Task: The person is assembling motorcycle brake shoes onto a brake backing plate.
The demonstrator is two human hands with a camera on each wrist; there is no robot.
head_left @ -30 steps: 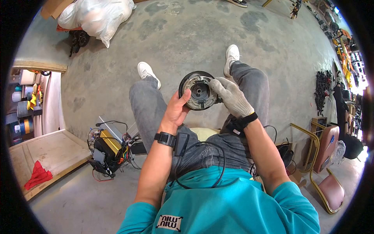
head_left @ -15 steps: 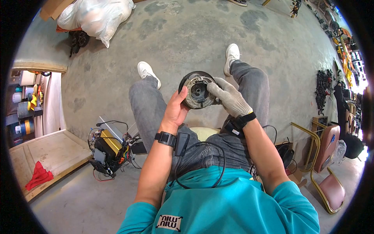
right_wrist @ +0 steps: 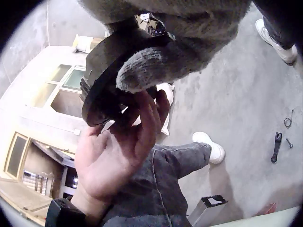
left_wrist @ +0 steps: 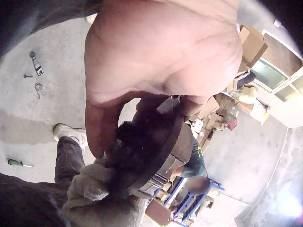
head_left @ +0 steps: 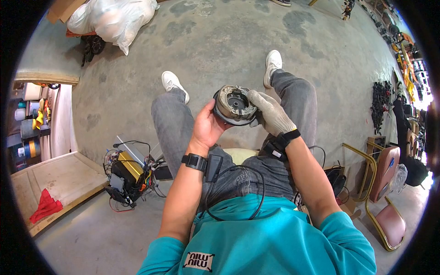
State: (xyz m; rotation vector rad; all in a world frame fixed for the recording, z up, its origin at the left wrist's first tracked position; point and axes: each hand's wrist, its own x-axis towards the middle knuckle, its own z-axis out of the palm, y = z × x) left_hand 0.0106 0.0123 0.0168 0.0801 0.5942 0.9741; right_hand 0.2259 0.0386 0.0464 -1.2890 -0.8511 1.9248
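A round drum brake plate with brake shoes (head_left: pixel 223 106) is held up over the lap, its open hub tilted away. My bare left hand (head_left: pixel 206 127) grips its rim from the left, thumb on the side, fingers beneath. From the right, my gloved right hand (head_left: pixel 273 114) pinches the opposite edge. In the left wrist view the dark underside of the brake plate (left_wrist: pixel 163 153) lies close to the glove. The right wrist view has the gloved thumb (right_wrist: pixel 142 71) across the back face, with left fingers (right_wrist: pixel 147 113) curled under it.
On the floor lie a small dark lever (right_wrist: pixel 276 147), a bolt (right_wrist: pixel 289 143), a wire spring (right_wrist: pixel 288 120) and a green-handled screwdriver (left_wrist: pixel 20 163). Wired electronics (head_left: pixel 128 169) stand at the left, beside a wooden panel with a red cloth (head_left: pixel 46 207). Pink chairs (head_left: pixel 387 174) stand right.
The brake plate has tilted, so its thick side wall now shows below the hub face. The gloved thumb has shifted from over the hub face out to the edge.
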